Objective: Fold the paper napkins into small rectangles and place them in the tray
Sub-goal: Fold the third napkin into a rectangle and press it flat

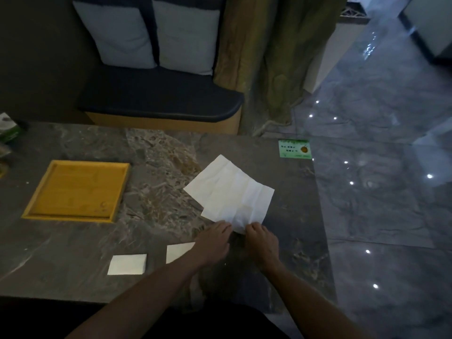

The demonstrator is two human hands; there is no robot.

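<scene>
A dim room is shown, with a dark cushioned bench and two pale pillows behind a grey veined stone table [73, 241] and a glossy marble floor to the right. On the table, an unfolded white paper napkin [231, 192], creased and lying askew, is pinched at its near corner by both hands: the left hand [215, 238] and the right hand [261, 241] have their fingers curled onto the paper's edge, close together. Two small folded white napkin rectangles [127, 264] lie near the table's front edge, one partly hidden under the left forearm. The square yellow wooden tray [34, 206] sits well apart to the left and holds no napkins. A green printed card [294, 149] is stuck at the far right corner, and a green packet [8, 130] sits at the far left edge. The first fold appears not yet made. Because the paper is thin and already wrinkled, a misaligned or skewed fold could easily be produced if the corners are not matched, and tearing could be caused by a hard pull. The folded pieces could also be brushed off by the forearm.
</scene>
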